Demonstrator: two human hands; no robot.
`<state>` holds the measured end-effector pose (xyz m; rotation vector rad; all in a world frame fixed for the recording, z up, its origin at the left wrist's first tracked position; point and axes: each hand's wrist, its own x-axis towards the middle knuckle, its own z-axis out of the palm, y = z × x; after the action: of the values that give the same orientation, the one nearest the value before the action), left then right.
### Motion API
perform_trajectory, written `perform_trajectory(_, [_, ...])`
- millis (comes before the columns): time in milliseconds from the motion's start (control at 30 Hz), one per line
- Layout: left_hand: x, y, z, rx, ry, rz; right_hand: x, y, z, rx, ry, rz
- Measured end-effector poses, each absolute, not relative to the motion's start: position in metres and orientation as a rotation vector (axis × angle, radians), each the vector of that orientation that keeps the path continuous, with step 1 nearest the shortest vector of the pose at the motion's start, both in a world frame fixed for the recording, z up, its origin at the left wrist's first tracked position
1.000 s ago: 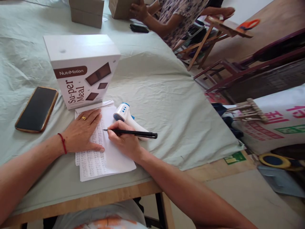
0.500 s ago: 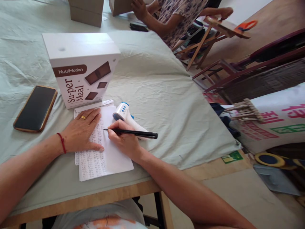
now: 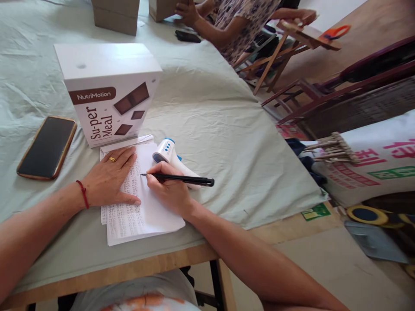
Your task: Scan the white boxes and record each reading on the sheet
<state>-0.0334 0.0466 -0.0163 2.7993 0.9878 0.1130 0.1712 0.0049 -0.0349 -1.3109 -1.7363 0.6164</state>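
Observation:
My right hand (image 3: 170,188) is closed round a black pen (image 3: 183,178), its tip at the white paper just right of the columns of writing. Flat on the written left part of the stacked paper sheets (image 3: 155,220) lies my left hand (image 3: 108,179), fingers stretched and thumb out. A white handheld infrared thermometer (image 3: 164,149) with blue parts rests just beyond my right hand, its handle partly hidden. Behind the sheets stands a white and brown NutriMotion box (image 3: 106,95). To the left of my left hand lies a dark-screened phone (image 3: 47,147) in a brown-edged case.
A pale green cloth (image 3: 210,121) covers the table. Across it, another person's hand (image 3: 188,13) touches a cardboard box (image 3: 160,9), near a second brown box (image 3: 116,16). At right are a wooden folding stool (image 3: 285,43), a printed sack (image 3: 372,164) and yellow tape (image 3: 366,216).
The view has shifted very slightly. My hands and the pen stay nearly in place, and the paper's lower right corner has lifted or shifted a little. The other person's hand has moved slightly.

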Motion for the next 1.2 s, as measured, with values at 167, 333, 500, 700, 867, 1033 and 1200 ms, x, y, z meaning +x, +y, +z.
perform_trajectory(167, [-0.0338, 0.0467, -0.0169, 2.797, 0.969, 0.143, 0.1719, 0.0037, -0.0347, -1.309, -1.749, 0.624])
perform_trajectory(333, [-0.0341, 0.0464, -0.0172, 2.8, 0.97, 0.158, 0.1714, 0.0041, -0.034, -1.326, -1.741, 0.636])
perform_trajectory(500, [-0.034, 0.0466, -0.0166, 2.796, 0.971, 0.156, 0.1727, 0.0047, -0.0343, -1.356, -1.71, 0.647])
perform_trajectory(700, [-0.0334, 0.0466, -0.0156, 2.777, 0.98, 0.126, 0.173, 0.0048, -0.0344, -1.339, -1.676, 0.639])
perform_trajectory(867, [-0.0333, 0.0471, -0.0171, 2.768, 0.974, 0.143, 0.172, 0.0055, -0.0346, -1.304, -1.683, 0.645])
perform_trajectory(1033, [-0.0342, 0.047, -0.0169, 2.774, 0.97, 0.149, 0.173, 0.0051, -0.035, -1.32, -1.719, 0.629])
perform_trajectory(1200, [-0.0339, 0.047, -0.0175, 2.765, 0.979, 0.157, 0.1782, 0.0054, -0.0317, -1.232, -1.799, 0.512])
